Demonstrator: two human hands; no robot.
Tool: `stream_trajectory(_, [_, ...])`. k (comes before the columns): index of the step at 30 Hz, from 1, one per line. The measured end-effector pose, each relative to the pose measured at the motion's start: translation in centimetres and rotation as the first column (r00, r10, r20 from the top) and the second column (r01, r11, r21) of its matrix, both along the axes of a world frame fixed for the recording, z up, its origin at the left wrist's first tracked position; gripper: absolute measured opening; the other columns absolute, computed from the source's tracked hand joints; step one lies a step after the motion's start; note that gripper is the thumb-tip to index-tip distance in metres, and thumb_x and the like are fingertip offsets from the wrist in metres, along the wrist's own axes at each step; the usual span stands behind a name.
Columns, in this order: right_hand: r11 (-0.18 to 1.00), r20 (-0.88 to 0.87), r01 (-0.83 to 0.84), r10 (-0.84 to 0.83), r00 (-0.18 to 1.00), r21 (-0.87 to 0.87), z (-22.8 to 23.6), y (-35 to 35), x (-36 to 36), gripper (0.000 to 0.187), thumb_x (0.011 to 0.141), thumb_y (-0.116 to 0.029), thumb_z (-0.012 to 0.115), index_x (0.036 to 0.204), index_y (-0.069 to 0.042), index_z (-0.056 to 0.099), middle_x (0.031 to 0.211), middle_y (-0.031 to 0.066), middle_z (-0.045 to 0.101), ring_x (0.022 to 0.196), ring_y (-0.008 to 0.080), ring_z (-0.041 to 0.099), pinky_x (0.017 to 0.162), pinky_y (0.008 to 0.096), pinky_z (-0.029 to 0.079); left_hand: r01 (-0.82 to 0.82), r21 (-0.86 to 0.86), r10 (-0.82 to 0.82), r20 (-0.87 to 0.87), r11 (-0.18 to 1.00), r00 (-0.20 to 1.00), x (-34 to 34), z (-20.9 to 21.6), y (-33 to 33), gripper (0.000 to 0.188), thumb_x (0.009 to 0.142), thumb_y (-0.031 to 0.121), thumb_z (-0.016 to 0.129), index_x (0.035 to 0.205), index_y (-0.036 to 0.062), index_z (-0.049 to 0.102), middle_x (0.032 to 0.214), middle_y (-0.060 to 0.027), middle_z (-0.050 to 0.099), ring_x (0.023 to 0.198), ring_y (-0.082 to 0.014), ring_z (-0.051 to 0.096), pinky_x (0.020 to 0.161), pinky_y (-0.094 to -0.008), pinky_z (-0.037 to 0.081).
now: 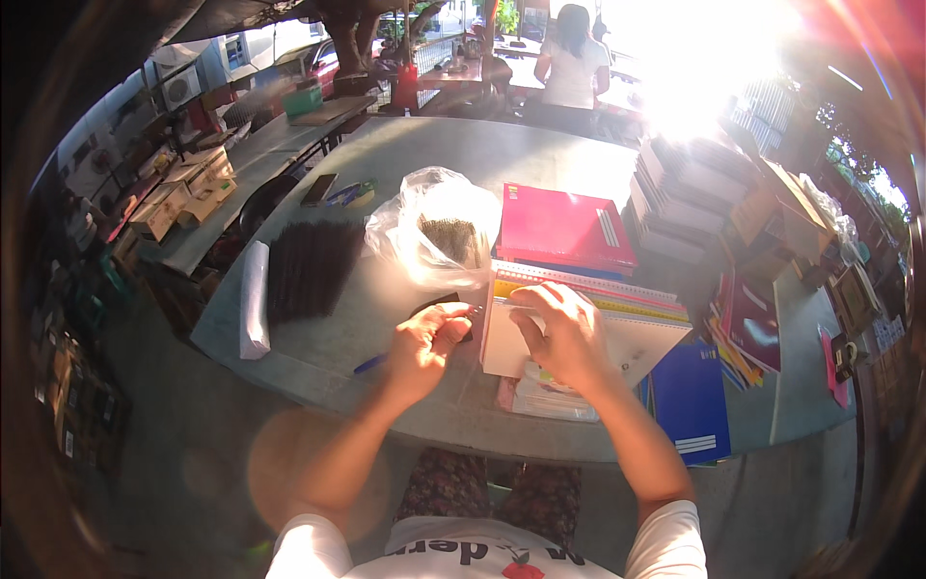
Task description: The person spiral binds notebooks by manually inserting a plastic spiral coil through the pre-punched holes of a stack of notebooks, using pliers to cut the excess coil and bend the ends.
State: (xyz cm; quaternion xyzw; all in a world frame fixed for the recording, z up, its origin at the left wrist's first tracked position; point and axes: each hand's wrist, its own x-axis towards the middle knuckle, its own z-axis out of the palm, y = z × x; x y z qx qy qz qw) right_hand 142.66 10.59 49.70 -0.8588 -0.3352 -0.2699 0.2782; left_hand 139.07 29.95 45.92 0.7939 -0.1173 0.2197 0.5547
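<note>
A stack of hole-punched sheets and covers (509,349) stands before me, white at the front with yellow and pink edges behind. My right hand (567,333) curls over its upper edge, thumb in front and fingers across the top. Just left of the stack, my left hand (427,345) pinches thumb against fingers. Something small and dark shows at its fingertips, too small to name. Behind the stack lies a red notebook (559,227). A clear plastic bag (395,232) with a bundle of thin, brownish pieces in it sits beyond my left hand.
Dark thin strands (313,265) lie beside a long white wrapped piece (255,301) on the grey table (328,381). A blue pen (368,364) is near my left wrist. Blue notebooks (690,400) are on the right, tall book stacks (675,198) farther back. A person (572,72) stands beyond.
</note>
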Motion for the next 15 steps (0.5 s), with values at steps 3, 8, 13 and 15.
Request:
stream_trajectory(3, [1.0, 0.047, 0.01, -0.011, 0.999, 0.014, -0.2, 0.3, 0.3, 0.018, 0.075, -0.011, 0.067, 0.091, -0.009, 0.062, 0.091, 0.0053, 0.065, 0.088, 0.0239, 0.061, 0.077, 0.0363, 0.047, -0.049, 0.119, 0.04, 0.072, 0.992, 0.997, 0.0, 0.5, -0.8, 0.03, 0.091, 0.026, 0.057, 0.102, -0.0005, 0.065, 0.079, -0.0121, 0.062, 0.072, -0.0203, 0.058, 0.066, -0.032, 0.047])
stream_trajectory(8, [0.997, 0.076, -0.013, 0.007, 0.997, 0.077, -0.5, 0.6, 0.8, 0.017, 0.076, -0.018, 0.068, 0.089, -0.007, 0.064, 0.089, 0.0079, 0.065, 0.087, 0.0272, 0.062, 0.077, 0.0375, 0.047, -0.205, 0.274, 0.135, 0.254, 0.94, 0.958, 0.7, 0.1, -1.1, 0.028, 0.089, 0.026, 0.06, 0.098, 0.0003, 0.065, 0.079, -0.0114, 0.061, 0.073, -0.0216, 0.059, 0.064, -0.0332, 0.046])
stream_trajectory(13, [0.988, 0.09, 0.15, -0.146, 0.985, -0.036, -0.4, 1.8, 0.1, 0.023, 0.072, -0.026, 0.072, 0.084, -0.007, 0.064, 0.083, 0.0067, 0.064, 0.083, 0.0249, 0.062, 0.072, 0.0371, 0.047, -0.207, 0.24, 0.137, 0.28, 0.948, 0.95, 0.2, 0.1, -1.6, 0.023, 0.087, 0.021, 0.063, 0.096, 0.0007, 0.065, 0.081, -0.0123, 0.062, 0.075, -0.0226, 0.06, 0.065, -0.033, 0.047])
stream_trajectory(15, [0.974, 0.167, 0.204, -0.186, 0.968, -0.095, -0.7, 2.1, 0.5, 0.028, 0.069, -0.031, 0.073, 0.08, -0.007, 0.063, 0.077, 0.0057, 0.063, 0.08, 0.0237, 0.062, 0.069, 0.0369, 0.047, -0.196, 0.223, 0.133, 0.27, 0.955, 0.954, 0.2, 0.4, -1.7, 0.021, 0.086, 0.02, 0.063, 0.096, 0.0008, 0.065, 0.081, -0.0131, 0.063, 0.075, -0.0236, 0.061, 0.066, -0.0331, 0.048])
